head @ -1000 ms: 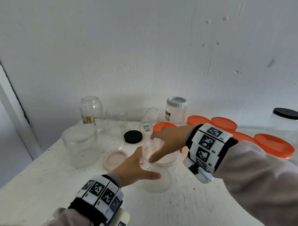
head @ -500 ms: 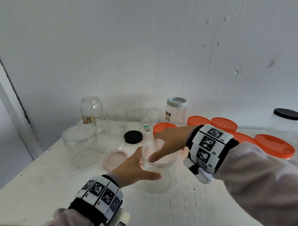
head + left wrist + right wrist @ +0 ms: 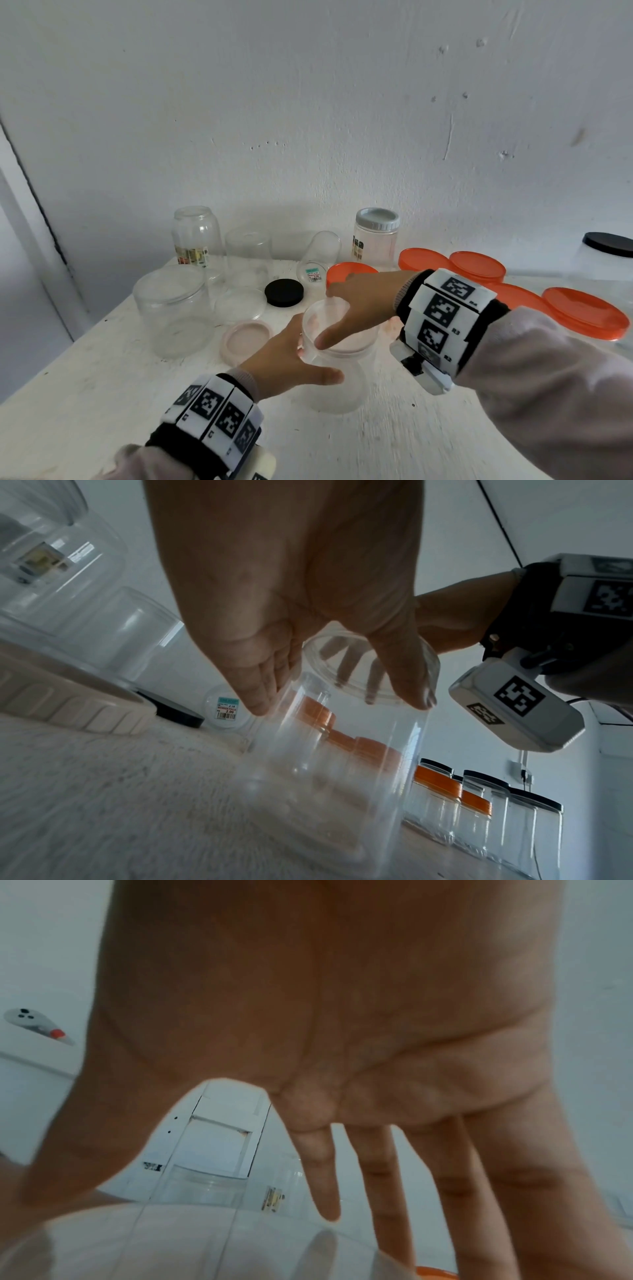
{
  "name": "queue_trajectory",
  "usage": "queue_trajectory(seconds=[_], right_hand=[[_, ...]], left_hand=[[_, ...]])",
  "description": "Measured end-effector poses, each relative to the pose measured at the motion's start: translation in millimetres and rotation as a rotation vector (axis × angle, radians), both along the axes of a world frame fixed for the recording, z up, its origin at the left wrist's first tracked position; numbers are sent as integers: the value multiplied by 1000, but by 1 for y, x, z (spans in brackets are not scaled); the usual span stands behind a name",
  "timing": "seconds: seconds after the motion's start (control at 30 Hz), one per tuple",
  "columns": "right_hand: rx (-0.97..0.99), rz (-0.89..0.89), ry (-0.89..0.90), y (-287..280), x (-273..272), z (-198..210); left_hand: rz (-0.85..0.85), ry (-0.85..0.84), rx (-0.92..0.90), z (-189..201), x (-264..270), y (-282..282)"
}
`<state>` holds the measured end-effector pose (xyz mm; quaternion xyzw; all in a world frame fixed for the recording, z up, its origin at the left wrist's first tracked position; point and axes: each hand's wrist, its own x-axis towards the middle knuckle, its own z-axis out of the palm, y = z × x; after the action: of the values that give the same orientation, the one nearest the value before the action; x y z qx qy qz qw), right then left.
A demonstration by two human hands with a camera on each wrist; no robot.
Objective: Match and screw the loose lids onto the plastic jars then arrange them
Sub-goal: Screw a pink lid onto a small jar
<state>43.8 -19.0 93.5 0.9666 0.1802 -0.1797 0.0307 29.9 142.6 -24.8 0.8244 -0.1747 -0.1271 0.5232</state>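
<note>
Nothing has visibly moved since 1 second ago. The left hand [image 3: 291, 359] grips the clear jar [image 3: 337, 377]; the right hand [image 3: 363, 305] clasps its clear lid [image 3: 329, 329]. A pink lid [image 3: 245, 342] lies just left of the jar.

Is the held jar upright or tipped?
Upright: jar stands on the table, mouth up, left hand around it, right hand on top.

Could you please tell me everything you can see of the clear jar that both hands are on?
The jar is clear plastic, wide-mouthed and empty as far as shows, standing upright on the white table beside a loose pink lid. A translucent pinkish lid sits on its mouth; whether it is threaded on cannot be told. The left hand holds its neck, thumb in front. The right hand spreads over the lid, fingertips at its rim.
</note>
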Motion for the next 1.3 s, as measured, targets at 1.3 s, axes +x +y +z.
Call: queue_trajectory(seconds=[1.3], right_hand=[[3,45,-138,0,-13,-28]], left_hand=[[15,-7,-29,2,-4,-2]])
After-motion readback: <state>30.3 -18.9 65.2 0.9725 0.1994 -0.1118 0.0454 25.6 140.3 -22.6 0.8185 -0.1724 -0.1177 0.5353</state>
